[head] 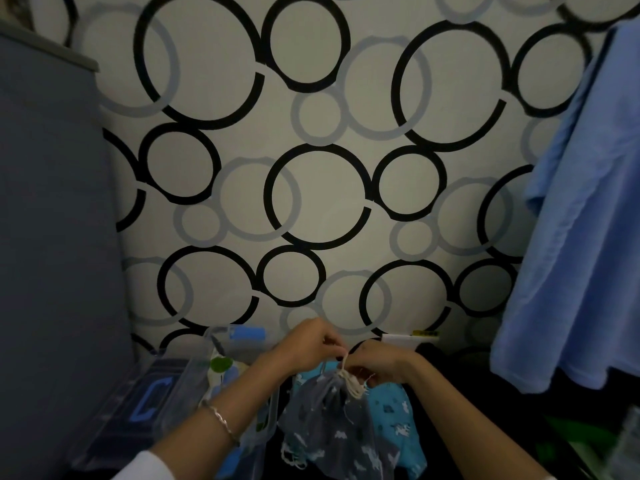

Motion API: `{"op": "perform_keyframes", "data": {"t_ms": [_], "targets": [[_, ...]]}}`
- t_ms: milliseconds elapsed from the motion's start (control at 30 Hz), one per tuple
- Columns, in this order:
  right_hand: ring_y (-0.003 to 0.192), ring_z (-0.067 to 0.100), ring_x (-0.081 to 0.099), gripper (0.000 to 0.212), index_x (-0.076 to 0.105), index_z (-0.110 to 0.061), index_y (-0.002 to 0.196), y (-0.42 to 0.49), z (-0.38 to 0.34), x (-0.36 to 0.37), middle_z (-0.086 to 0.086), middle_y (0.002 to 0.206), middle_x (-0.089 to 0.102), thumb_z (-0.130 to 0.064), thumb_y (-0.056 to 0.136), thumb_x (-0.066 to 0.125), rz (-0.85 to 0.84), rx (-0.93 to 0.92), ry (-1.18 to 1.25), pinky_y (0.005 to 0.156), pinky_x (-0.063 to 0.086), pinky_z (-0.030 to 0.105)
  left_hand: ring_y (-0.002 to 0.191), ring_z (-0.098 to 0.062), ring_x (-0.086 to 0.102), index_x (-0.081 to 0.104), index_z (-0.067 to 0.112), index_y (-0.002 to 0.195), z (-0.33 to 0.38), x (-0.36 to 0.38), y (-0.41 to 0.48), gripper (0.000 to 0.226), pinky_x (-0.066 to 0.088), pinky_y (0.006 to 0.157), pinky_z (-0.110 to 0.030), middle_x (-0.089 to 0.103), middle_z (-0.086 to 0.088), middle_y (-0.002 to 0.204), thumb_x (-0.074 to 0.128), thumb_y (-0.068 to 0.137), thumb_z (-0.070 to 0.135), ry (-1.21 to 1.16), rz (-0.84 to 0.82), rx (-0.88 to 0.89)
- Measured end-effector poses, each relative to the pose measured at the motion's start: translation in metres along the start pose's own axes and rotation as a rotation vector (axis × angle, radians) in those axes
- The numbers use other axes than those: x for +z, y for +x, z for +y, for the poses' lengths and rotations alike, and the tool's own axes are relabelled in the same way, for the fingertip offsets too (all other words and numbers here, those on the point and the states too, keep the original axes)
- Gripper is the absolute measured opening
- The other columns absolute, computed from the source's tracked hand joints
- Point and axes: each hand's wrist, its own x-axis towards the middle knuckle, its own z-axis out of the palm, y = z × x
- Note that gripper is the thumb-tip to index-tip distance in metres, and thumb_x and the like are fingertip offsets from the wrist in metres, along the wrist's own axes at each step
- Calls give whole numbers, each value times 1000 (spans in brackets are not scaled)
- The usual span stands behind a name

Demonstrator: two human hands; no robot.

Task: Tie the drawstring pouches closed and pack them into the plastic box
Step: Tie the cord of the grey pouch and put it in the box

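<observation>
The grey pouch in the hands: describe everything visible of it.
The grey pouch is thin, soft cloth, dark grey with small white printed shapes. Its neck is gathered by a cream drawstring with frayed ends. It is held neck-up, crumpled, in front of a turquoise pouch. The left hand and the right hand both pinch the drawstring at the neck.

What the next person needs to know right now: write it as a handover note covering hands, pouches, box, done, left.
Left hand: pinches the cream drawstring above the neck of the pouch.
Right hand: grips the same drawstring at the neck.
Grey pouch: hangs from the cord with its neck gathered; the knot looks unfinished.
Turquoise pouch: lies behind it, outside the box.
Plastic box: open on the left, with printed fabric inside.
Left: finish the knot, pack the grey pouch, then do the turquoise one.
</observation>
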Motion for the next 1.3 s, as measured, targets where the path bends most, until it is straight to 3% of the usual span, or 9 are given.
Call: {"op": "perform_keyframes", "data": {"t_ms": [133,333,533,700,833,933,1067,1200,1300], "targets": [[57,10,50,15,63,-13,75,0,3,4,2,67,60,-26,69,69,49,-10,46,56,37,23,70,6,62,78,17,96,-1,4,-4,16,52,63,-11,76,3,90,68,88,27,-70,25,-29],[60,9,55,9,67,-13,76,-4,7,9,2,68,62,-20,82,68,110,-183,127,56,42,20,103,-4,66,69,13,119,-6,11,-6,31,53,93,-22,71,-2,117,67,90,23,-265,91,-99],[66,6,65,6,70,-5,86,-13,6,10,1,74,71,-8,82,70,178,-334,76,59,47,14,104,-14,68,65,10,123,-11,18,-9,36,55,94,-33,70,-11,115,70,88,14,-414,22,-150],[67,10,67,7,72,-7,84,-14,9,17,8,76,72,-13,82,74,315,-354,51,64,53,19,85,-17,69,63,8,112,-8,14,-3,40,57,82,-30,72,-8,90,80,78,20,-352,38,-253],[65,13,56,3,71,-14,84,-16,10,22,14,73,67,-15,82,69,443,-432,-143,63,47,29,90,-23,69,56,5,107,-4,7,-2,43,57,79,-33,70,-14,98,82,76,20,-395,-43,-294],[57,4,49,24,64,-24,61,-19,9,20,-3,59,59,-21,85,69,421,-440,-183,56,40,19,72,-6,62,57,9,106,-3,3,-2,37,51,61,-15,65,-3,85,80,78,19,-381,-111,-275],[59,10,44,27,51,-18,53,-19,11,17,2,58,47,-13,78,61,316,-347,46,62,37,28,81,-5,68,69,5,110,-2,0,-2,30,54,69,-14,73,-7,95,75,83,17,-325,-152,-187],[64,11,55,30,60,-19,47,-17,13,17,0,60,58,-7,74,59,195,-345,280,65,45,26,79,-12,63,76,6,99,3,-4,-1,22,56,77,-35,74,-13,94,69,89,24,-222,-138,-157],[62,12,59,31,65,-19,53,-15,14,19,-3,57,61,-6,81,65,294,-377,273,61,49,24,61,-5,53,72,4,87,8,-4,-1,26,45,61,-21,62,-4,69,59,95,25,-201,-183,-190]]}}
